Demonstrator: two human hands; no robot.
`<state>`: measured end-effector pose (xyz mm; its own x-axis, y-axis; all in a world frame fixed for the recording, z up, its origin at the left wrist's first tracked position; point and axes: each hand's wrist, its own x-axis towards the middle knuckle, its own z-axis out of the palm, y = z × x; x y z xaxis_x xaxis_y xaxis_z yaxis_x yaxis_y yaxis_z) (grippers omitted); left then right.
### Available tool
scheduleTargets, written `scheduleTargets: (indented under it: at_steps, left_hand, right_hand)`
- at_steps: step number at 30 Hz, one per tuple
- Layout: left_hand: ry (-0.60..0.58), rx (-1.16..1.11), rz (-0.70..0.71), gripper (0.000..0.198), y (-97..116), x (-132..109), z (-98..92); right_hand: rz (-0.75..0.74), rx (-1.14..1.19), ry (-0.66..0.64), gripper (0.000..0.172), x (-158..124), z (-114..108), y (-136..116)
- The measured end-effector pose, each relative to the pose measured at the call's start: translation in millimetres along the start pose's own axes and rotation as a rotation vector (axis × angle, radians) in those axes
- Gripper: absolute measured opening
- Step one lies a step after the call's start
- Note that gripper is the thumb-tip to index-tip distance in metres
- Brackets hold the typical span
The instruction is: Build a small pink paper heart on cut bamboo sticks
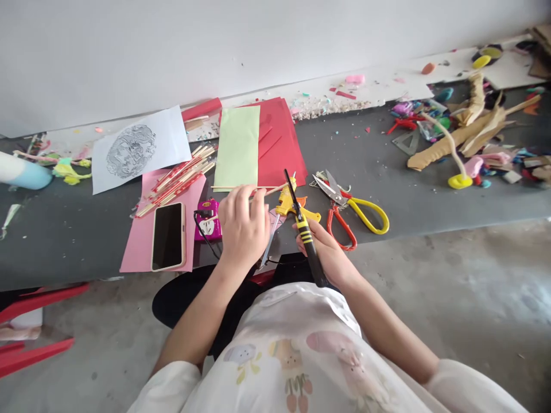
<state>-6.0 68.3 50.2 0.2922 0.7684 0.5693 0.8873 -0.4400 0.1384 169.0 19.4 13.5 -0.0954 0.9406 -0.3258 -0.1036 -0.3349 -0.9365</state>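
Note:
My left hand [243, 225] is closed on a thin wooden stick [275, 189] that points right across the grey table's front. My right hand [323, 252] grips black-and-yellow scissors [301, 226] with the blades open; one blade points up past the stick, the other slants down-left. A yellow glue gun [288, 203] lies just behind the scissors. Both hands sit over my lap, at the table's near edge.
A phone [169, 235] lies on pink paper [135, 246] beside a bundle of sticks [176, 179]. Pale green paper [237, 146] overlies red sheets [279, 140]. Red and yellow-handled scissors [353, 209] lie to the right. A printed drawing [133, 149] and craft scraps [469, 132] crowd the back.

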Motion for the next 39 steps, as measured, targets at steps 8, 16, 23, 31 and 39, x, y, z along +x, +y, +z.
scheduleTargets:
  at_steps: [8,16,23,31,39]
  left_hand:
    - [-0.173,-0.093,0.163,0.017,6,-14,-20.2]
    - [-0.002,-0.220,0.060,0.022,14,-23,-20.9]
    - [-0.356,-0.927,-0.461,0.026,48,-33,-11.3]
    - [-0.183,-0.992,-0.725,0.049,60,-42,22.5]
    - [-0.352,-1.015,-0.876,0.052,59,-45,19.5]
  right_hand:
    - [0.089,-0.087,-0.018,0.035,-53,-6,11]
    - [-0.015,-0.162,0.054,0.030,-37,-5,12]
    - [-0.198,-0.451,0.213,0.026,-11,4,-4]
    - [-0.203,-0.685,0.251,0.033,-3,25,-6]
    - [-0.105,-0.650,0.226,0.034,-3,20,3]
